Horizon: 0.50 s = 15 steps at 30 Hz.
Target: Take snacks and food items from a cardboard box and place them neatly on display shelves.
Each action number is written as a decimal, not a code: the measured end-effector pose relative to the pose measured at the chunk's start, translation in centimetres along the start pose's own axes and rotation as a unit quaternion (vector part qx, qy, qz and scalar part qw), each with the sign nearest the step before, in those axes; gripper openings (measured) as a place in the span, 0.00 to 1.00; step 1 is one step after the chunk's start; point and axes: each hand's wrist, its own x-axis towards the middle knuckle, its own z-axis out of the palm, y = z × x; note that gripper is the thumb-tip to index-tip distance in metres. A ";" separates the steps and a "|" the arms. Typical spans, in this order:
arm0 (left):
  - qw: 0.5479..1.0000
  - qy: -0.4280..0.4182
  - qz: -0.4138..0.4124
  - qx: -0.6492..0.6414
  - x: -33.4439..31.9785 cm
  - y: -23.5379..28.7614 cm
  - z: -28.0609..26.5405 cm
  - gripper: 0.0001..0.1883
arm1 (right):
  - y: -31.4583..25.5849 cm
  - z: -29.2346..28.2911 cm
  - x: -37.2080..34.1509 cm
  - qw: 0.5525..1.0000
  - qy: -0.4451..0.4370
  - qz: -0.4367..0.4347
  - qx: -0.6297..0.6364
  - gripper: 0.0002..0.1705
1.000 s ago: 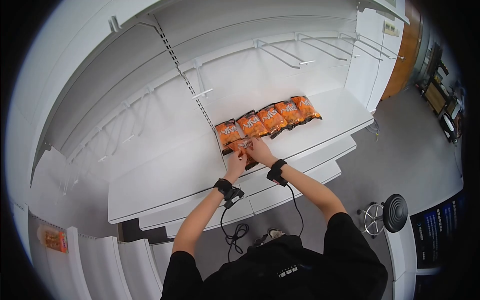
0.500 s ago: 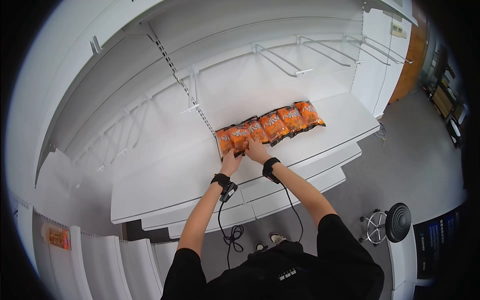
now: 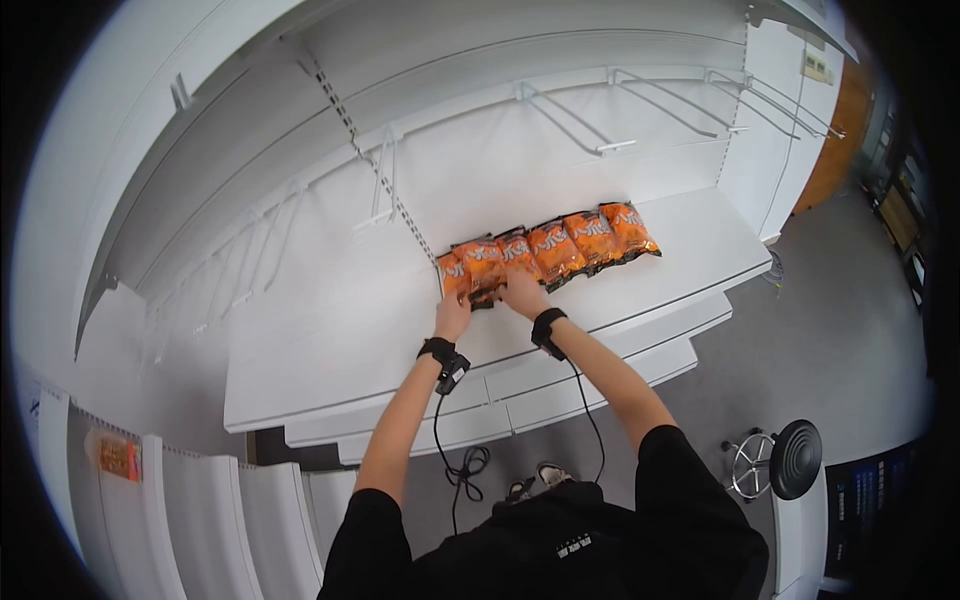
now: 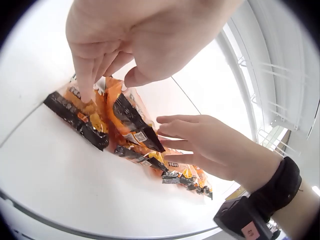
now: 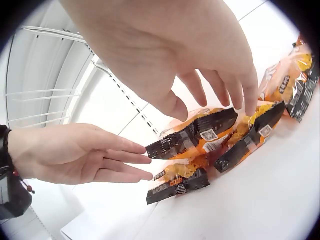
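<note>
A row of orange snack bags with black ends stands along the back of the white shelf (image 3: 330,345). One snack bag (image 3: 484,265) lies higher than its neighbours, overlapping the leftmost bag (image 3: 453,278) and the bag on its right (image 3: 516,252). My left hand (image 3: 453,318) is at the row's left end, its fingers straight and touching the leftmost bag in the left wrist view. My right hand (image 3: 524,296) has relaxed, spread fingers, with the fingertips (image 5: 248,107) at the raised bag's right side and the neighbouring bag (image 5: 252,137).
Wire hooks (image 3: 575,125) project from the back panel above the bags. Cables (image 3: 468,470) hang from both wrist cameras. A round black stool (image 3: 795,460) stands at the right. Another packet (image 3: 120,458) sits on shelving at the lower left.
The raised bag has moved from in front of the row back and left onto it, both hands going along. Since then, my hands have spread slightly apart and loosened from it.
</note>
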 end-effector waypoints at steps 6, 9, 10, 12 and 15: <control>0.998 -0.027 -0.030 0.040 -2.5 1.6 -5.5 0.13 | -2.6 -1.8 0.0 0.999 0.034 -0.039 0.006 0.18; 0.998 0.043 0.003 0.045 -4.4 0.1 -6.4 0.13 | -5.0 -0.8 -0.6 0.997 0.014 -0.073 0.032 0.15; 0.998 0.050 -0.003 0.047 -5.3 -0.2 -6.7 0.13 | -5.8 -0.1 -1.0 0.994 0.006 -0.101 0.045 0.14; 0.996 0.068 -0.027 0.052 -6.8 -0.9 -7.3 0.13 | -7.3 1.3 -1.6 0.988 -0.022 -0.131 0.075 0.12; 0.992 0.092 -0.068 0.060 -11.1 -2.0 -8.7 0.12 | -9.0 5.4 -4.2 0.972 -0.071 -0.174 0.142 0.10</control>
